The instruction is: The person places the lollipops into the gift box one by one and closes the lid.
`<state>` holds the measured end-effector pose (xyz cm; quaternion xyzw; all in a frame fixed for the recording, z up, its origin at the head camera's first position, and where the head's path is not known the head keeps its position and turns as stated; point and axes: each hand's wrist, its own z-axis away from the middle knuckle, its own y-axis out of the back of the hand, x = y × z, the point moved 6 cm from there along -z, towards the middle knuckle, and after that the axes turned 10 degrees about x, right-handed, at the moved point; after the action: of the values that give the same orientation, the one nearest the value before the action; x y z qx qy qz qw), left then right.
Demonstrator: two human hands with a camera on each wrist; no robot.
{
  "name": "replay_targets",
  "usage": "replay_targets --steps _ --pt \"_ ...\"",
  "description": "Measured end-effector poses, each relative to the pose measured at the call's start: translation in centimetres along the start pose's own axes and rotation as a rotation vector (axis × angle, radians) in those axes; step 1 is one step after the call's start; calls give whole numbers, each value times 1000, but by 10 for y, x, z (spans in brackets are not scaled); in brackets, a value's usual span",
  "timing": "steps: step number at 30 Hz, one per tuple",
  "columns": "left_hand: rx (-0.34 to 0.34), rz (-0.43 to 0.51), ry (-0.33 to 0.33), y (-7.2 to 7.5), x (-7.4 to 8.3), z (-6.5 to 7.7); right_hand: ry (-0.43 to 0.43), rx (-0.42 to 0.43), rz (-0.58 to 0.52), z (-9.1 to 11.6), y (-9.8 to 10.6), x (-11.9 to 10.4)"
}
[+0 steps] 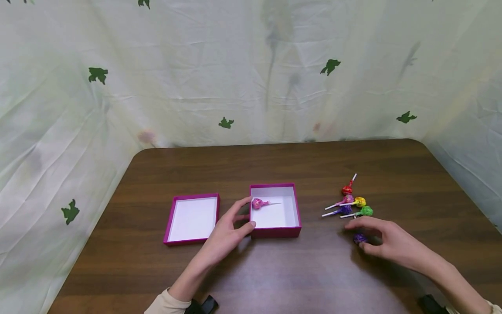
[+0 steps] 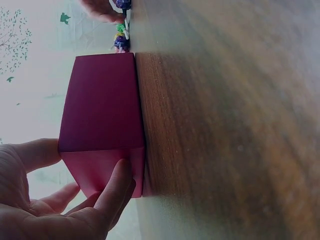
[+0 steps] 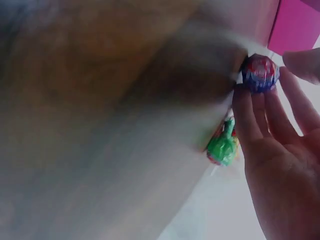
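My left hand [image 1: 229, 229] is at the left side of an open magenta box [image 1: 276, 232], thumb at its near left corner. In the left wrist view, extended fingers [image 2: 117, 187] rest against the box's side wall. A pink lollipop [image 1: 257, 203] lies inside on the white bottom. At the right, my right hand [image 1: 386, 240] spreads around a purple lollipop [image 1: 359, 238], thumb close to its wrapped head and the other fingers apart from it. The right wrist view shows this lollipop's head [image 3: 260, 73] among the fingertips; its stick is hidden.
The box's lid [image 1: 192, 219] lies to the left, white inside up. Beyond my right hand are several lollipops: red [image 1: 347, 189], pink [image 1: 347, 199], yellow [image 1: 360, 201], purple [image 1: 345, 209] and green [image 1: 366, 211]. A leaf-patterned cloth [image 1: 251, 78] hangs behind the wooden table [image 1: 306, 279].
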<state>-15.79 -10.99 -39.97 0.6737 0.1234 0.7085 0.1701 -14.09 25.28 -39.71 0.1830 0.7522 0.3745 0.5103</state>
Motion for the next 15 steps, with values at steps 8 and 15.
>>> replay_targets --steps 8,15 --pt "2 5 -9 0 0 0 84 -22 -93 0 -3 -2" --pt "4 30 -9 0 1 0 123 -21 -105 -4 -6 -3"
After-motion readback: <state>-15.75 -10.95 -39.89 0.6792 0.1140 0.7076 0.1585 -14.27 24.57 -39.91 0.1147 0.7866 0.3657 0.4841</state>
